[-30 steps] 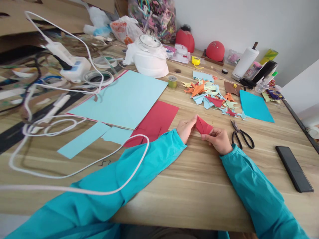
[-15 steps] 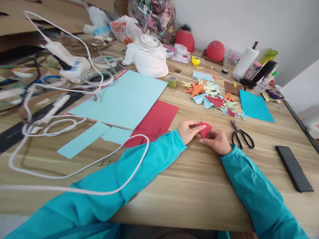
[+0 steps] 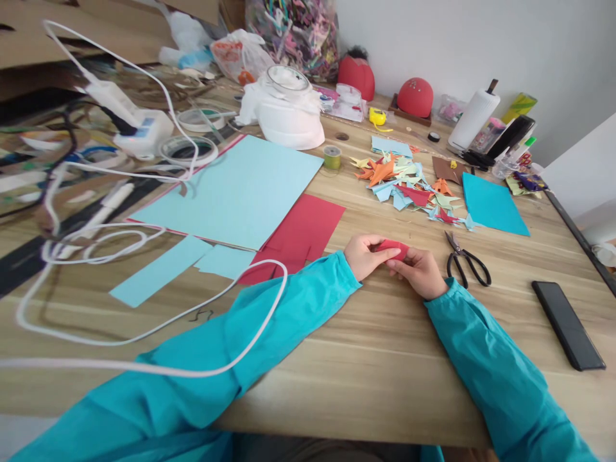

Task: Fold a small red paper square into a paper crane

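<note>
Pinching red paper [image 3: 399,248], left hand [image 3: 362,258], right hand [image 3: 423,273]

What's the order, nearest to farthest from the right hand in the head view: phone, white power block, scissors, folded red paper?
1. Folded red paper: held in the right hand and left hand.
2. Scissors: on the table, just right of the right hand.
3. Phone: farther right.
4. White power block: far off on the left.
</note>
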Demonstrator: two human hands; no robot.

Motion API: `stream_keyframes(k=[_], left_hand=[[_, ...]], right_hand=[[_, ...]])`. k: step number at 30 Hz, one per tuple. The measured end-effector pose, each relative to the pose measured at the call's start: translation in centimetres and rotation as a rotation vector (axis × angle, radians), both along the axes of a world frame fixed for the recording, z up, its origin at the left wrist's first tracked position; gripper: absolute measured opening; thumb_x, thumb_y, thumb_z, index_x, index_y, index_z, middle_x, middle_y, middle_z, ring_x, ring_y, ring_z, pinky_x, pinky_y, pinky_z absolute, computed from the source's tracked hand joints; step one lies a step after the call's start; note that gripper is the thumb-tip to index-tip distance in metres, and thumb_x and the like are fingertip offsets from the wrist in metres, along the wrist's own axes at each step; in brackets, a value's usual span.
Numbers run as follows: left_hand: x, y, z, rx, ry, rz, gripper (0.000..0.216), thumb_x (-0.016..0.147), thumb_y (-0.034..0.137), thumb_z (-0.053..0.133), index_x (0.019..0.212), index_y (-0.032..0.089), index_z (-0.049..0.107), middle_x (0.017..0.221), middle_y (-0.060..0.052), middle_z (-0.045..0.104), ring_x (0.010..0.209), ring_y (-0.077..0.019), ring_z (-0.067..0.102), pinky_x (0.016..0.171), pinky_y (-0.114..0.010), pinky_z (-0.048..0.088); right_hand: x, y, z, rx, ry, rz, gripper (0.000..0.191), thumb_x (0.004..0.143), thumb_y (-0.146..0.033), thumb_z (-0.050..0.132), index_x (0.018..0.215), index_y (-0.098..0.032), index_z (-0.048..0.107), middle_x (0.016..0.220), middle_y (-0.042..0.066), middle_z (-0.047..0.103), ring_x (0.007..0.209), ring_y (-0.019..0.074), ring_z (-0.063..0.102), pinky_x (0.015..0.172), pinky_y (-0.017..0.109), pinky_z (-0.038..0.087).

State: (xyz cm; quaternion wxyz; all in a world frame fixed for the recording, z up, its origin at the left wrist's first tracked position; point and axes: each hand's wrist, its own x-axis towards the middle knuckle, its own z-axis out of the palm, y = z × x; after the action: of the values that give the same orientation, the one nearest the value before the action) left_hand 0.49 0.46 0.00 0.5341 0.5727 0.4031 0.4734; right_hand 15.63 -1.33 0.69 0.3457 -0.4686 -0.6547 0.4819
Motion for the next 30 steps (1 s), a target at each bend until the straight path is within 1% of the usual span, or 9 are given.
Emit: stream_keyframes(k=[3, 6, 9, 15, 18, 21, 23, 26, 30], left_hand=[[-0.04, 0.03, 0.11, 0.051, 0.015, -0.021, 0.02, 0.065, 0.033, 0.068, 0.064, 0.013, 0.064, 0.063, 0.0, 0.059, 0.063, -0.0123, 0.052, 0.064, -0.026, 0.043], [-0.04, -0.07, 0.45, 0.037, 0.025, -0.012, 0.021, 0.066, 0.034, 0.066, 0.063, 0.014, 0.062, 0.059, 0.001, 0.055, 0.061, -0.0111, 0.049, 0.06, -0.025, 0.041], [-0.06, -0.16, 0.76, 0.035, 0.032, -0.013, 0.024, 0.068, 0.036, 0.063, 0.059, 0.015, 0.059, 0.056, 0.002, 0.05, 0.058, -0.01, 0.045, 0.058, -0.024, 0.038], [-0.18, -0.11, 0.64, 0.119, 0.064, -0.006, 0.039, 0.076, 0.037, 0.053, 0.044, 0.016, 0.044, 0.048, 0.003, 0.038, 0.051, -0.0083, 0.036, 0.052, -0.025, 0.031], [-0.17, -0.12, 0.58, 0.097, 0.058, -0.015, 0.035, 0.074, 0.039, 0.056, 0.049, 0.016, 0.051, 0.051, 0.003, 0.043, 0.053, -0.0091, 0.04, 0.054, -0.025, 0.033], [-0.12, -0.18, 0.62, 0.046, 0.051, -0.052, 0.025, 0.064, 0.038, 0.067, 0.058, 0.015, 0.058, 0.056, 0.002, 0.051, 0.057, -0.0104, 0.046, 0.056, -0.025, 0.037], [-0.1, -0.19, 0.64, 0.046, 0.068, -0.075, 0.023, 0.06, 0.034, 0.071, 0.058, 0.014, 0.059, 0.057, 0.002, 0.053, 0.058, -0.0105, 0.047, 0.057, -0.025, 0.038], [-0.12, -0.19, 0.7, 0.043, 0.069, -0.099, 0.024, 0.065, 0.035, 0.068, 0.055, 0.014, 0.06, 0.056, 0.001, 0.052, 0.056, -0.0104, 0.046, 0.057, -0.025, 0.037], [-0.22, -0.23, 0.85, 0.023, 0.026, -0.083, 0.03, 0.071, 0.037, 0.061, 0.052, 0.015, 0.058, 0.055, 0.001, 0.052, 0.056, -0.0103, 0.046, 0.058, -0.025, 0.037]], right_hand=[[0.06, -0.02, -0.18, 0.031, -0.042, 0.013, 0.035, 0.07, -0.049, 0.065, 0.072, -0.014, 0.063, 0.056, 0.001, 0.06, 0.046, 0.0089, 0.046, 0.045, 0.022, 0.037], [0.1, -0.06, -0.32, 0.088, -0.113, 0.028, 0.034, 0.072, -0.048, 0.064, 0.065, -0.015, 0.062, 0.054, 0.0, 0.058, 0.048, 0.009, 0.045, 0.046, 0.022, 0.036], [0.14, -0.13, -0.4, 0.111, -0.146, 0.035, 0.036, 0.073, -0.049, 0.062, 0.063, -0.015, 0.062, 0.054, 0.0, 0.058, 0.048, 0.0093, 0.044, 0.047, 0.023, 0.035], [0.09, -0.27, -0.26, 0.11, -0.136, 0.073, 0.038, 0.073, -0.05, 0.062, 0.057, -0.015, 0.061, 0.05, -0.001, 0.055, 0.047, 0.0091, 0.043, 0.047, 0.023, 0.034], [0.09, -0.26, -0.19, 0.085, -0.091, 0.07, 0.037, 0.073, -0.049, 0.062, 0.056, -0.016, 0.06, 0.05, 0.0, 0.056, 0.047, 0.0095, 0.045, 0.049, 0.024, 0.035], [0.15, -0.19, -0.25, 0.054, -0.053, 0.055, 0.036, 0.073, -0.049, 0.061, 0.059, -0.015, 0.061, 0.051, 0.0, 0.057, 0.048, 0.0101, 0.047, 0.05, 0.024, 0.037], [0.16, -0.17, -0.32, 0.047, -0.062, 0.044, 0.036, 0.072, -0.049, 0.063, 0.06, -0.015, 0.06, 0.051, 0.0, 0.058, 0.047, 0.0099, 0.046, 0.049, 0.024, 0.036], [0.05, -0.23, -0.32, 0.064, -0.095, 0.036, 0.037, 0.069, -0.049, 0.066, 0.056, -0.016, 0.058, 0.05, 0.0, 0.057, 0.046, 0.0094, 0.044, 0.047, 0.023, 0.035], [-0.2, -0.41, -0.12, 0.094, -0.144, 0.043, 0.039, 0.071, -0.05, 0.064, 0.054, -0.016, 0.055, 0.047, -0.001, 0.053, 0.044, 0.0083, 0.041, 0.044, 0.022, 0.032]])
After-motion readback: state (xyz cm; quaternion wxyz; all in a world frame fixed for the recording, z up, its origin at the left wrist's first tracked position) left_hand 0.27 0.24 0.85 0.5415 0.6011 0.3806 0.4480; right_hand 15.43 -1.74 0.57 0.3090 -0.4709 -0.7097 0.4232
